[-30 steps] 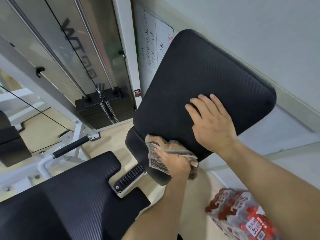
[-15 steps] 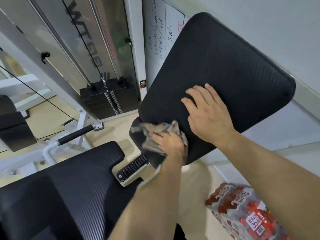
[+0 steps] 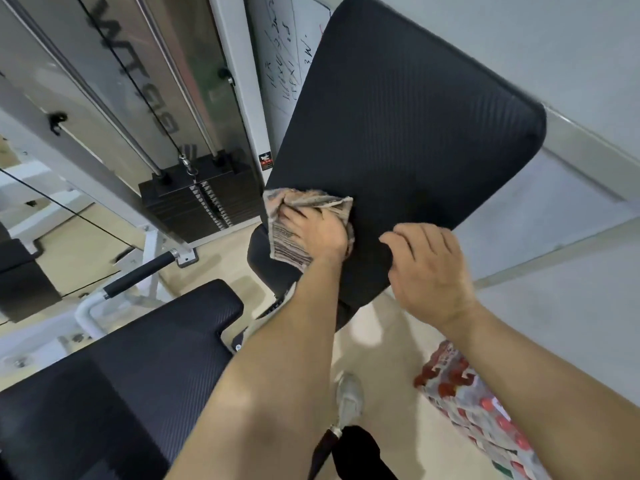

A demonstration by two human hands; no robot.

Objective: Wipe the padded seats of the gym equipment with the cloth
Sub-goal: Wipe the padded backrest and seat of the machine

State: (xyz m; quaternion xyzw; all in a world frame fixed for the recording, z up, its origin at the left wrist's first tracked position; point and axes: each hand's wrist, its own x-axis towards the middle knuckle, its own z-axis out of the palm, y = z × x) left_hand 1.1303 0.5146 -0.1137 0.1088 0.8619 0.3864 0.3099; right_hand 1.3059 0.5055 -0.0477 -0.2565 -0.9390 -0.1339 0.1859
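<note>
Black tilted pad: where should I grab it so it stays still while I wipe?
I'd grab its lower right edge, coming from the right, where the right hand is. The tilted pad is flat and wide, so only an edge fits between thumb and fingers, and that side is clear of the left hand pressing the cloth.

Padded seat point(image 3: 408, 126) with cloth point(image 3: 291, 244), beige floor point(image 3: 221, 265) with bottle pack point(image 3: 467, 403)

Black weight stack point(image 3: 201, 199) beside a scribbled whiteboard point(image 3: 287, 57); shrink-wrapped bottle pack point(image 3: 478, 410) on the floor.
</note>
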